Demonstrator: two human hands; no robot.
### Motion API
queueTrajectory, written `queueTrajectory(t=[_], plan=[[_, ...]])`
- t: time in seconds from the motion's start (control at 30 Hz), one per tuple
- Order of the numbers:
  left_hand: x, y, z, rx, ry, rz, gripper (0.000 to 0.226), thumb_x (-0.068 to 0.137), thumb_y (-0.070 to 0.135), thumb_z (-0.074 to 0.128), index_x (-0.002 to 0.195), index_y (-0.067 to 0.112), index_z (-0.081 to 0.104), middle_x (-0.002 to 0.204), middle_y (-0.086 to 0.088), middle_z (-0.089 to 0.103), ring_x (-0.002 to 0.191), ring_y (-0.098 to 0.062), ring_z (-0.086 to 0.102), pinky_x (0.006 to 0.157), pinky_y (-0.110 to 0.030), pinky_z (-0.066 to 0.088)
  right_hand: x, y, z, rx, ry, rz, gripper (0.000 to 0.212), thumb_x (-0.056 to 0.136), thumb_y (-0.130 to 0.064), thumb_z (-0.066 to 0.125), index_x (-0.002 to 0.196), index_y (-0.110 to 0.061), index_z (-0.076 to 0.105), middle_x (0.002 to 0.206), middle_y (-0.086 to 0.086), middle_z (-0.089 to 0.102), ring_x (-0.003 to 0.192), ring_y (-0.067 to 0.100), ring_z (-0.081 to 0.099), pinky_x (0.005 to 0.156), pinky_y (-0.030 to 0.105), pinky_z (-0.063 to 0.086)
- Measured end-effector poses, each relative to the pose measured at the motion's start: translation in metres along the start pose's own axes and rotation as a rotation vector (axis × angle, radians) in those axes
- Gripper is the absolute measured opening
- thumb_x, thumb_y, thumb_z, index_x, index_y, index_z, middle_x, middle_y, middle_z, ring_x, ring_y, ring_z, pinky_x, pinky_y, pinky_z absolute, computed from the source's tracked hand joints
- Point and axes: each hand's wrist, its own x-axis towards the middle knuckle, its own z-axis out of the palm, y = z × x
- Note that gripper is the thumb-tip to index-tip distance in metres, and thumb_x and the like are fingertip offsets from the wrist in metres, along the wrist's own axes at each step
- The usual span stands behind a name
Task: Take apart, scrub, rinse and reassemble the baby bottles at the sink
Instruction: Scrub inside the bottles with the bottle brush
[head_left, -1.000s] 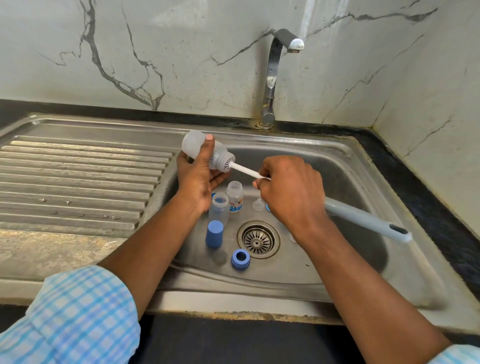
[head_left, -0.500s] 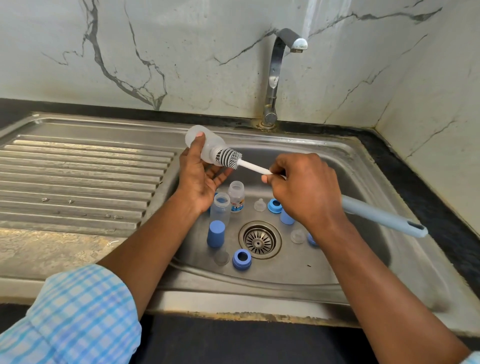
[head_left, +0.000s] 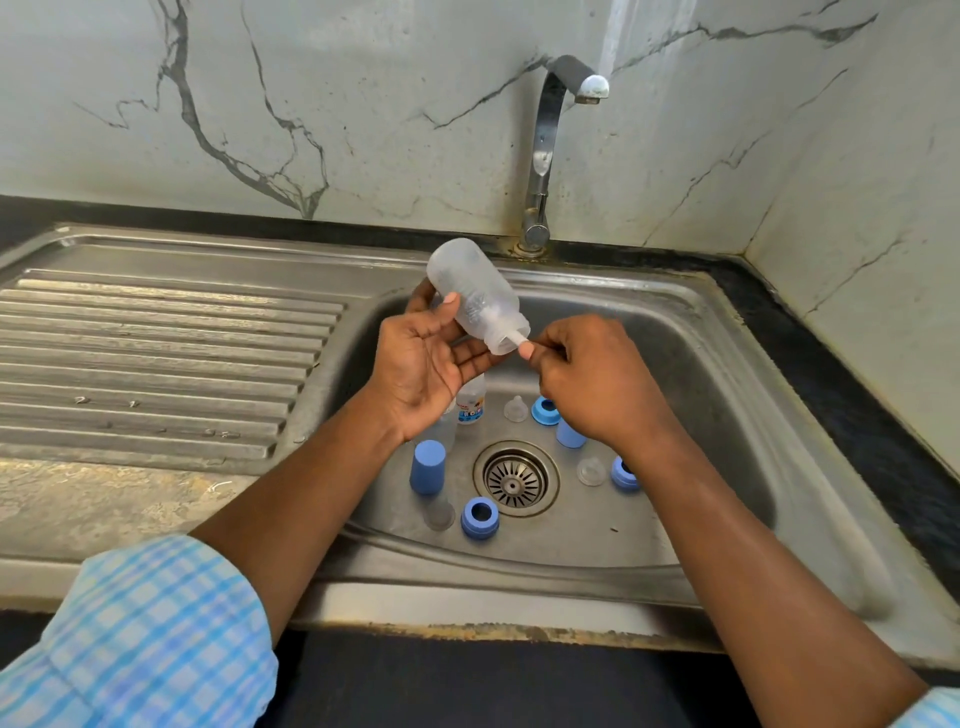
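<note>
My left hand (head_left: 421, 364) holds a frosted clear baby bottle (head_left: 470, 291) over the sink basin (head_left: 727, 415), its mouth tilted down to the right. The bottle brush (head_left: 514, 339) is pushed inside it; only a short white piece of its stem shows at the mouth. My right hand (head_left: 587, 379) pinches that stem; the long handle is hidden behind the hand. On the basin floor stand a small labelled bottle (head_left: 471, 402), a blue cap (head_left: 427, 466), blue collar rings (head_left: 479, 517) (head_left: 545, 410) (head_left: 623, 474) and clear teats (head_left: 516, 408) (head_left: 591, 472).
A drain strainer (head_left: 515, 479) sits in the middle of the basin floor. The tap (head_left: 550, 156) rises behind the basin with no water running. A ribbed steel drainboard (head_left: 156, 358) lies to the left. Marble walls close the back and the right.
The brush head, outside the bottle's mouth half a second ago, is now pushed deep inside. My left hand has turned the bottle more upright and moved right; my right hand moved in to the mouth.
</note>
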Motion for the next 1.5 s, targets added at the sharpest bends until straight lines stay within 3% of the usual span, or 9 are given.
queueTrajectory(t=[0.17,0.3,0.4,0.5,0.7,0.87,1.0,1.13,1.5], plan=[[-0.002,-0.004,0.002,0.096,-0.039,-0.047,0.063,0.089,0.024,0.066,0.145,0.017,0.039,0.125,-0.018,0.064,0.105,-0.033,0.069,0.084,-0.045,0.059,0.0,0.002,0.0,0.057,-0.107,0.048,0.032,0.101,-0.027,0.052,0.08,-0.009,0.068,0.068,0.01,0.066,0.067,0.03,0.064,0.072,0.05,0.056],[0.008,-0.006,0.001,0.164,0.198,0.002,0.062,0.086,0.019,0.069,0.141,0.014,0.04,0.127,-0.021,0.063,0.094,-0.028,0.073,0.071,-0.036,0.061,0.001,0.006,-0.001,-0.055,-0.12,0.0,0.023,0.099,-0.034,0.058,0.086,-0.022,0.073,0.061,-0.002,0.057,0.056,0.016,0.052,0.058,0.036,0.046],[0.019,0.004,-0.014,0.057,0.458,0.081,0.059,0.088,0.02,0.072,0.138,0.015,0.04,0.122,-0.02,0.064,0.09,-0.029,0.073,0.069,-0.039,0.062,-0.002,0.004,-0.007,-0.2,-0.082,-0.033,0.022,0.097,-0.037,0.06,0.111,-0.027,0.073,0.076,-0.003,0.065,0.065,0.015,0.055,0.062,0.032,0.044],[0.022,0.019,-0.029,-0.056,0.603,0.132,0.065,0.087,0.02,0.075,0.14,0.017,0.038,0.121,-0.019,0.063,0.087,-0.03,0.072,0.065,-0.04,0.062,-0.007,0.003,-0.016,-0.271,-0.012,-0.046,0.02,0.093,-0.034,0.064,0.111,-0.03,0.072,0.087,-0.003,0.068,0.076,0.017,0.059,0.068,0.032,0.046],[0.018,0.005,-0.016,0.09,0.47,0.063,0.052,0.086,0.013,0.074,0.133,0.009,0.05,0.112,-0.013,0.069,0.095,-0.026,0.072,0.071,-0.036,0.061,-0.002,0.009,-0.011,-0.146,0.093,-0.015,0.011,0.093,-0.015,0.058,0.091,-0.022,0.066,0.077,-0.002,0.062,0.069,0.019,0.056,0.063,0.034,0.044],[0.019,0.005,-0.015,0.102,0.458,0.092,0.043,0.089,0.023,0.071,0.128,0.011,0.054,0.112,-0.01,0.071,0.094,-0.022,0.072,0.075,-0.033,0.061,0.0,0.01,-0.007,-0.156,0.064,-0.038,0.029,0.1,-0.046,0.05,0.087,-0.028,0.069,0.058,-0.007,0.048,0.056,0.014,0.046,0.052,0.028,0.03],[0.019,0.001,-0.013,0.119,0.485,0.104,0.044,0.09,0.026,0.07,0.128,0.009,0.056,0.103,-0.009,0.072,0.086,-0.019,0.072,0.073,-0.031,0.061,-0.001,0.007,0.004,-0.257,-0.016,-0.047,0.035,0.101,-0.047,0.049,0.076,-0.026,0.062,0.058,-0.006,0.05,0.053,0.012,0.045,0.051,0.028,0.03],[0.017,-0.007,-0.011,0.098,0.516,0.073,0.047,0.088,0.028,0.074,0.127,0.008,0.058,0.111,-0.014,0.072,0.088,-0.021,0.073,0.068,-0.03,0.06,0.001,0.006,0.008,-0.268,0.055,-0.04,0.035,0.101,-0.048,0.046,0.095,-0.024,0.071,0.07,-0.002,0.06,0.066,0.02,0.058,0.06,0.031,0.041],[0.014,-0.007,-0.009,0.073,0.512,0.081,0.047,0.088,0.025,0.073,0.128,0.006,0.056,0.11,-0.012,0.071,0.086,-0.019,0.073,0.066,-0.029,0.059,0.006,0.01,0.008,-0.264,0.053,-0.019,0.04,0.1,-0.049,0.048,0.068,-0.026,0.056,0.058,-0.004,0.055,0.053,0.015,0.05,0.053,0.028,0.036]])
